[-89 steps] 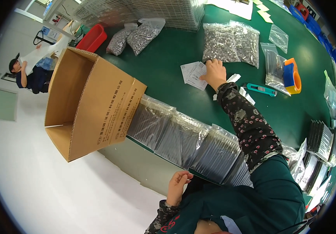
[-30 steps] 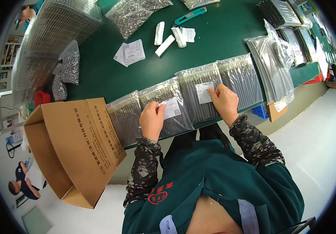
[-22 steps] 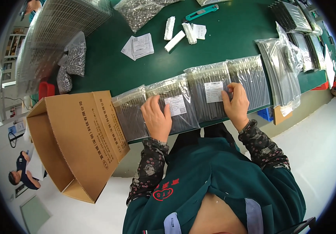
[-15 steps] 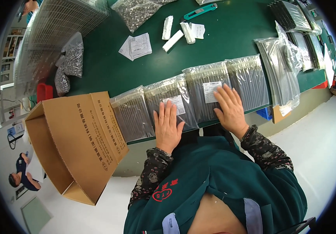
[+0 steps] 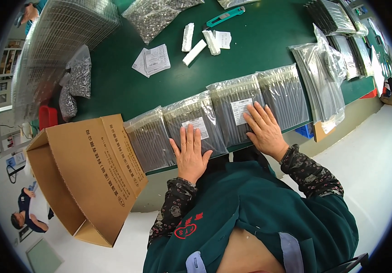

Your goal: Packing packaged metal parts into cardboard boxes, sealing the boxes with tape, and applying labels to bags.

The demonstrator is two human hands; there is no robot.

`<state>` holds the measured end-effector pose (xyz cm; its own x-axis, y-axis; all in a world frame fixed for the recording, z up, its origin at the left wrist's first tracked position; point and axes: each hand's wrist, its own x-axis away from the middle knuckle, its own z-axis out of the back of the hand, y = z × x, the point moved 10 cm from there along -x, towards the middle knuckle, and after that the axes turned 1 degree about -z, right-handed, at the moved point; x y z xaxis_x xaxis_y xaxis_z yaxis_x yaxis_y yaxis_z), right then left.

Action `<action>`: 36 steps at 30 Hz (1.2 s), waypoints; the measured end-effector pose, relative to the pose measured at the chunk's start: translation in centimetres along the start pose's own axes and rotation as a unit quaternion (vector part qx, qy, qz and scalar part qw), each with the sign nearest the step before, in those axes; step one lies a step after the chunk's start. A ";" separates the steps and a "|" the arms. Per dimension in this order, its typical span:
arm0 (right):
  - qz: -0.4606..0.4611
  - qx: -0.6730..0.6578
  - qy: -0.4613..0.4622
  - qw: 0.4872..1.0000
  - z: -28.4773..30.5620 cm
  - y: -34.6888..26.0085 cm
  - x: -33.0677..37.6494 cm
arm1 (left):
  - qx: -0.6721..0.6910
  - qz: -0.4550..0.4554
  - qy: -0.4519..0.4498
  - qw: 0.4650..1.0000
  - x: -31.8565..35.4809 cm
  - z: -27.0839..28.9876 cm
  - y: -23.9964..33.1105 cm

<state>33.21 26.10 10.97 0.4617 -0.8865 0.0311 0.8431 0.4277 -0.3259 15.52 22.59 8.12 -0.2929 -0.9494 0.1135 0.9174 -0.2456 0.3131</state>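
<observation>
A row of clear plastic bags packed with thin dark rods lies along the near edge of the green table point(image 5: 259, 45). My left hand point(image 5: 189, 152) lies flat, fingers apart, on the second bag point(image 5: 195, 119), just below its white label. My right hand point(image 5: 264, 127) lies flat on the third bag point(image 5: 232, 109), beside its label. A further bag point(image 5: 286, 93) lies to the right and another point(image 5: 149, 141) to the left, against an open cardboard box point(image 5: 87, 177). Neither hand grips anything.
The box hangs off the table's left end. Loose bags of rods point(image 5: 323, 86) pile at the right. Paper slips point(image 5: 152, 59), white label rolls point(image 5: 195, 43), a teal cutter point(image 5: 225, 16) and bags of small metal parts point(image 5: 152, 16) lie farther back. Another person point(image 5: 25, 214) is below left.
Three seconds ago my right hand reached far across the table. Both hands then came onto the bags, pressed their labels and slid down toward the near edge, fingers spread flat.
</observation>
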 end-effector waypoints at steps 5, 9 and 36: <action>-0.001 -0.008 0.023 1.000 0.6 -0.2 -0.2 | 0.004 -0.007 0.007 1.000 -0.1 0.6 -0.1; -0.005 -0.041 0.074 0.996 2.7 -0.4 -0.4 | 0.029 -0.017 0.055 0.998 0.1 2.5 0.2; -0.024 -0.162 0.091 0.982 7.4 0.0 -2.0 | 0.036 0.349 0.211 0.912 -18.7 9.3 -15.5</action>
<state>34.33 29.15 17.94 0.3423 -0.9335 -0.1068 0.7169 0.3330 -0.6125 4.32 46.00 9.88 0.4992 -0.8644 -0.0605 0.8168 0.4461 0.3657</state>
